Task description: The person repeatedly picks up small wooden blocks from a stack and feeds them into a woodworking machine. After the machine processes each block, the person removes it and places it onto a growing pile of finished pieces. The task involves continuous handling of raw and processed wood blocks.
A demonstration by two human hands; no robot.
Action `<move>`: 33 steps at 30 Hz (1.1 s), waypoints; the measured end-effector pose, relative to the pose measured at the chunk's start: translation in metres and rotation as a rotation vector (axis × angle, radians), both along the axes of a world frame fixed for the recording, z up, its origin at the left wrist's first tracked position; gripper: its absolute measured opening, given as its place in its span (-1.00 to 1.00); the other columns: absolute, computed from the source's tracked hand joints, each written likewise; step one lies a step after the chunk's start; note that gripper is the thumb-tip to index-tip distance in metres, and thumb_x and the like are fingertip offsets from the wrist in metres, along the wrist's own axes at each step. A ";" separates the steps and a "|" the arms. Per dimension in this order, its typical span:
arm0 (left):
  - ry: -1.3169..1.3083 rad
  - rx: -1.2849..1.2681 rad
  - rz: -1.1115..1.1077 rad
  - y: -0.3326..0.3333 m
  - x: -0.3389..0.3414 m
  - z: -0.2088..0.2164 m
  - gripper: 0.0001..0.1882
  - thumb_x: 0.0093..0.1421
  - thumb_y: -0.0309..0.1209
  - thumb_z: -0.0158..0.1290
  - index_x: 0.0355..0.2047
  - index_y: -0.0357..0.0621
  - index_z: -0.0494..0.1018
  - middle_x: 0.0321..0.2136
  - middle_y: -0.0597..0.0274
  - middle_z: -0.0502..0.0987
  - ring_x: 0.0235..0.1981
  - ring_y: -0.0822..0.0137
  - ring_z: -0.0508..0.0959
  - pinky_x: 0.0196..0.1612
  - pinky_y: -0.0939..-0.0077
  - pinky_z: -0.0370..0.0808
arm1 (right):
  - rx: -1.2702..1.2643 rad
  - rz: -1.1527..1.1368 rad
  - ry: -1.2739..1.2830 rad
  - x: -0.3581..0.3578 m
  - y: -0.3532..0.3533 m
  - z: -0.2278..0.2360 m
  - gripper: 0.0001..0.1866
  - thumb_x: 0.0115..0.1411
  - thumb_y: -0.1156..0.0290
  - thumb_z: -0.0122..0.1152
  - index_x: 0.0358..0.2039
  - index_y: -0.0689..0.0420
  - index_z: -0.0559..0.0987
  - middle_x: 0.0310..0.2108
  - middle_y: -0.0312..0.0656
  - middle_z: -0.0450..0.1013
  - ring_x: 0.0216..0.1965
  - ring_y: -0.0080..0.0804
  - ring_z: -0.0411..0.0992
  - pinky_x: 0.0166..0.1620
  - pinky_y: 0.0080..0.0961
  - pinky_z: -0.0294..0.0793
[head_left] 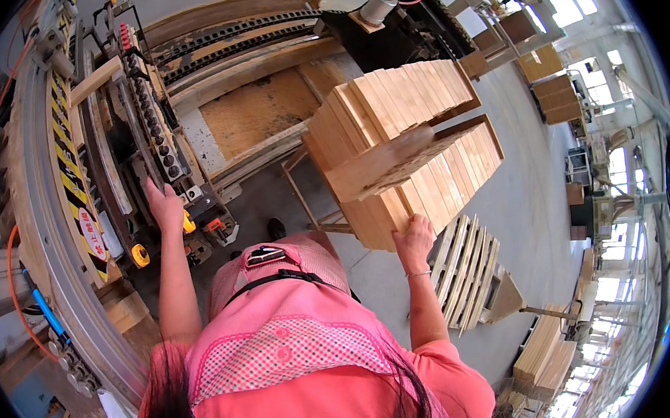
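Note:
My left hand (165, 208) reaches to the near end of a machine's dark rail (132, 138), beside a row of round black rollers (160, 136). Its thumb and a finger show apart, and the other fingers are partly hidden. To the right, my right hand (414, 242) has its fingers curled over the near corner of a wooden board (382, 220). That board belongs to a double row of light wooden boards (412, 95) standing on edge, packed side by side on a stand (328, 225).
Yellow knobs (140, 256) and a black-yellow striped strip (65, 150) line the machine at left. Behind lies a chain conveyor frame (246, 52). A slatted pallet (468, 273) sits on the grey floor at right, near more stacked boards (543, 350).

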State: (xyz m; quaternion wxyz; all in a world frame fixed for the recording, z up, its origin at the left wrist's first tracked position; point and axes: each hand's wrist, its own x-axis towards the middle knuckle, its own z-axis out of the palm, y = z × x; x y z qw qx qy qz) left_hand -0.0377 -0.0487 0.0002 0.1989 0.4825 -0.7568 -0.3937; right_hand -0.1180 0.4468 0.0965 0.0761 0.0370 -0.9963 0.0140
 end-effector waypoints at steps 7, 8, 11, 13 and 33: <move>0.048 -0.069 0.020 -0.001 0.003 -0.018 -0.46 0.21 -0.40 -0.11 0.19 -0.25 0.09 0.08 -0.19 0.30 0.11 -0.06 0.32 0.13 0.24 0.25 | -0.073 0.287 0.028 -0.013 -0.073 0.026 -0.51 -0.24 0.36 0.42 -0.26 0.12 0.42 -0.30 -0.13 0.34 -0.21 -0.10 0.33 -0.20 -0.24 0.41; 0.057 0.010 0.017 0.001 0.002 -0.018 -0.45 0.22 -0.40 -0.12 0.20 -0.25 0.08 0.09 -0.20 0.28 0.11 -0.06 0.31 0.14 0.23 0.24 | -0.101 0.341 0.027 -0.020 -0.087 0.028 -0.52 -0.23 0.36 0.42 -0.26 0.12 0.42 -0.31 -0.13 0.34 -0.22 -0.10 0.33 -0.21 -0.25 0.41; 0.019 0.018 -0.001 0.007 -0.001 -0.002 -0.42 0.21 -0.40 -0.12 0.21 -0.31 0.03 0.10 -0.21 0.26 0.11 -0.08 0.30 0.16 0.21 0.21 | -0.147 0.523 0.010 -0.050 -0.138 0.028 -0.51 -0.23 0.35 0.43 -0.26 0.10 0.42 -0.33 -0.14 0.36 -0.24 -0.12 0.35 -0.20 -0.27 0.41; 0.021 0.050 -0.003 0.010 -0.002 0.007 -0.42 0.20 -0.40 -0.11 0.20 -0.32 0.04 0.10 -0.23 0.26 0.11 -0.11 0.29 0.16 0.20 0.21 | -0.187 0.619 -0.030 -0.067 -0.183 0.034 -0.51 -0.24 0.35 0.43 -0.25 0.10 0.42 -0.34 -0.13 0.38 -0.23 -0.14 0.37 -0.20 -0.28 0.41; 0.091 -0.010 0.117 0.025 0.004 0.023 -0.48 0.07 -0.53 -0.08 0.09 -0.29 0.20 -0.01 -0.19 0.35 0.00 -0.15 0.36 0.08 0.15 0.29 | 0.012 1.518 -0.085 -0.196 -0.754 -0.001 -0.58 -0.14 0.13 0.33 -0.33 0.16 0.54 -0.33 -0.04 0.50 -0.23 -0.11 0.48 -0.17 -0.27 0.49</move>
